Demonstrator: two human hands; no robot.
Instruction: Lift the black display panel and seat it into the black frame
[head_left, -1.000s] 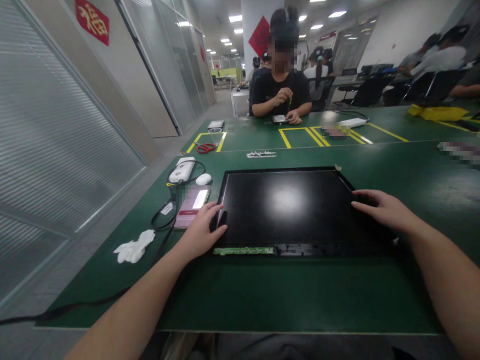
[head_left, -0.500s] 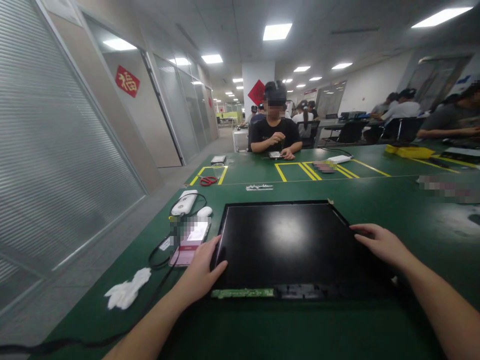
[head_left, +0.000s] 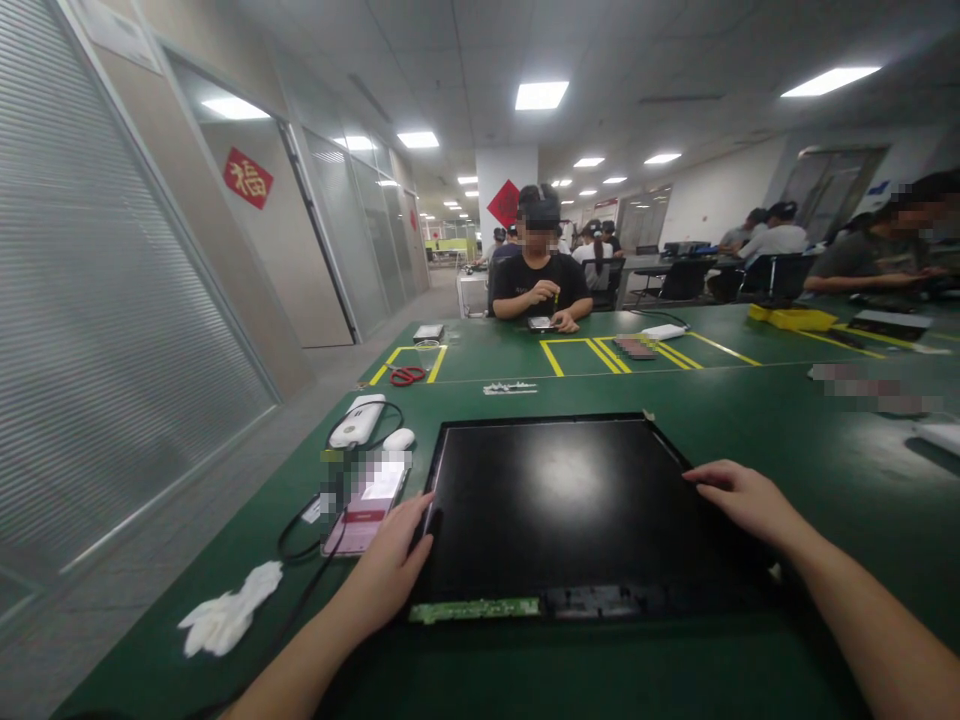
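Observation:
A large black display panel (head_left: 555, 500) lies flat on the green table (head_left: 787, 430) in front of me, with a green circuit strip (head_left: 474, 609) along its near edge. My left hand (head_left: 390, 572) grips the panel's left edge, thumb on top of the glass. My right hand (head_left: 739, 497) rests on the panel's right edge with fingers stretched flat over it.
Left of the panel lie a phone (head_left: 365, 505), a white mouse (head_left: 398, 439), a white device (head_left: 357, 424) with a black cable, and white gloves (head_left: 225, 618). Red scissors (head_left: 406, 376) sit farther back. A person (head_left: 540, 280) sits across the table; others work at the right.
The view has tilted upward, so more ceiling shows and the panel sits lower in frame. Both hands stay on the panel's edges.

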